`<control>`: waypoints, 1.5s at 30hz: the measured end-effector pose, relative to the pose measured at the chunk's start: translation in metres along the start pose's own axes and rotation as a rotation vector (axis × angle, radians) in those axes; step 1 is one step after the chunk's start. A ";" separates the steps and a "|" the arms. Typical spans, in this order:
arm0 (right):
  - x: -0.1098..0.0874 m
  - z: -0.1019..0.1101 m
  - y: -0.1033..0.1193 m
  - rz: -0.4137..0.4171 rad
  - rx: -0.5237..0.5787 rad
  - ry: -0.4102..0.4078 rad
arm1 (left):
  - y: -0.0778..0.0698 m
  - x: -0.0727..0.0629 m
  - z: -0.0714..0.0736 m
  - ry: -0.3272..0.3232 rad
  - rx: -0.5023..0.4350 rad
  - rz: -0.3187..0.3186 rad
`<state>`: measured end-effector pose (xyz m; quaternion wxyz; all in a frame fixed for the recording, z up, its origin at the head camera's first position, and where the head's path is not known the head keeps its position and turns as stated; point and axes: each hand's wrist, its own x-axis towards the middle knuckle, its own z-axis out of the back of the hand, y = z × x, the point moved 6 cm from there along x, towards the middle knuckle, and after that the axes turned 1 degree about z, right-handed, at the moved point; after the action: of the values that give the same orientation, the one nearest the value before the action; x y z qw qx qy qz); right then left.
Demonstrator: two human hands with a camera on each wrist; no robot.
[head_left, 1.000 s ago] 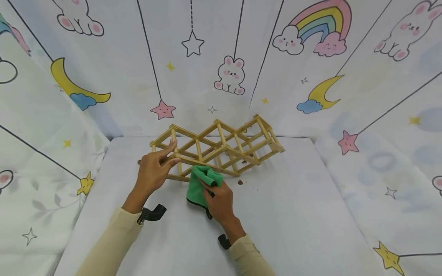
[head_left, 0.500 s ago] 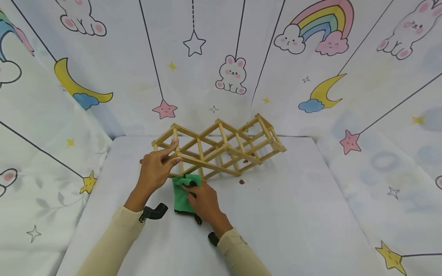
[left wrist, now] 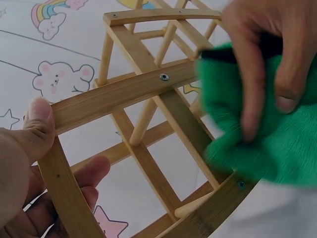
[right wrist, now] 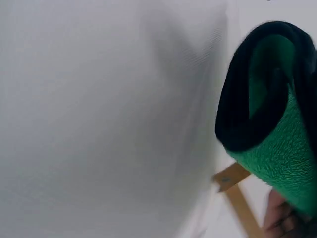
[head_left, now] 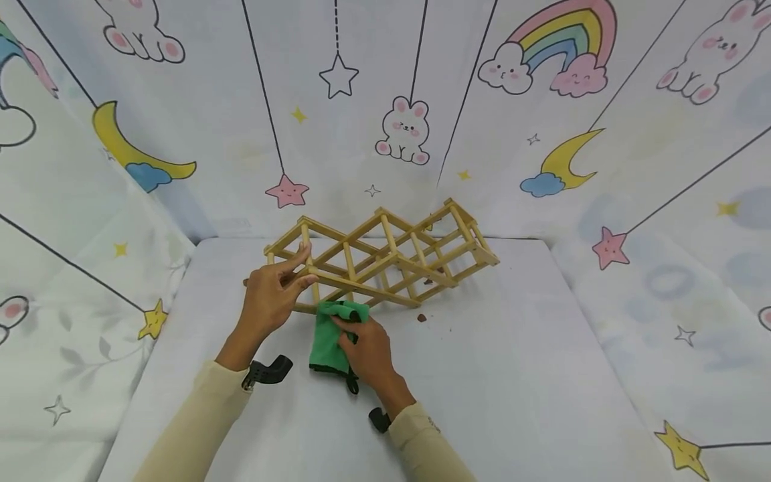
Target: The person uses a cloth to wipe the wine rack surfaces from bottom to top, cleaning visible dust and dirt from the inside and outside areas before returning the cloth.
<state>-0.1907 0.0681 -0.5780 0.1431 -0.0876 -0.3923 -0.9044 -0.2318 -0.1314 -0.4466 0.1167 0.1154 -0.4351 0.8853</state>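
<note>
A folding wooden wine rack (head_left: pixel 361 286) of slats and dowels stands tilted at the back of the white table. My left hand (head_left: pixel 265 298) grips its near left end, the thumb on one slat edge and the fingers behind, as the left wrist view shows. In my right hand (head_left: pixel 370 351) is a folded green cloth (head_left: pixel 328 341) with black edging, pinched between thumb and fingers. The cloth (left wrist: pixel 282 153) lies against the rack's lower front slat, blurred in the left wrist view. From the right wrist, the cloth (right wrist: pixel 280 168) hides most of the right hand.
Small dark brown bits, one a larger crumb (head_left: pixel 421 318), lie on the table (head_left: pixel 512 375) by and under the rack. A printed fabric backdrop (head_left: pixel 476 134) rises right behind the rack. Black wrist mounts (head_left: pixel 271 369) stick out from both forearms.
My right hand has moved the cloth left along the rack's lower front, then slightly back to the right. The left hand and the rack have stayed in place.
</note>
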 end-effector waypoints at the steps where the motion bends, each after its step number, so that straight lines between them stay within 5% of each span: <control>1: -0.001 0.002 -0.007 -0.059 0.001 -0.003 | 0.000 0.000 -0.001 0.004 -0.007 0.000; 5: -0.011 0.018 -0.035 -0.269 -0.015 -0.020 | 0.000 0.001 -0.004 0.015 -0.002 -0.014; 12: -0.011 0.039 -0.040 -0.164 -0.050 -0.205 | 0.001 0.004 0.000 -0.007 0.019 -0.037; 16: -0.011 0.027 -0.042 -0.213 0.017 0.030 | 0.005 0.005 -0.001 0.009 0.014 -0.031; 19: -0.018 0.034 -0.033 -0.166 0.117 0.205 | 0.008 0.005 0.000 0.027 -0.009 -0.027; 25: -0.027 0.101 -0.006 -0.014 0.382 0.284 | 0.012 0.010 0.009 0.082 -0.040 -0.024; 29: -0.024 0.167 -0.001 0.039 0.433 0.184 | 0.016 0.014 0.015 0.129 -0.050 -0.036; 33: -0.014 0.235 -0.011 0.071 0.420 -0.031 | 0.021 0.018 0.021 0.180 -0.090 -0.056; 40: 0.020 0.319 -0.056 -0.044 0.471 -0.363 | 0.030 0.021 0.028 0.246 -0.132 -0.028; 43: 0.035 0.328 -0.076 -0.095 0.405 -0.376 | 0.032 0.020 0.024 0.239 -0.115 -0.009; 45: 0.044 0.321 -0.086 -0.129 0.328 -0.273 | 0.031 0.020 0.021 0.226 -0.108 -0.005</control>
<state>-0.2456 0.3520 -0.4078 0.0429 -0.1595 -0.5547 -0.8155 -0.2584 -0.1643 -0.4514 0.1735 0.0096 -0.4657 0.8677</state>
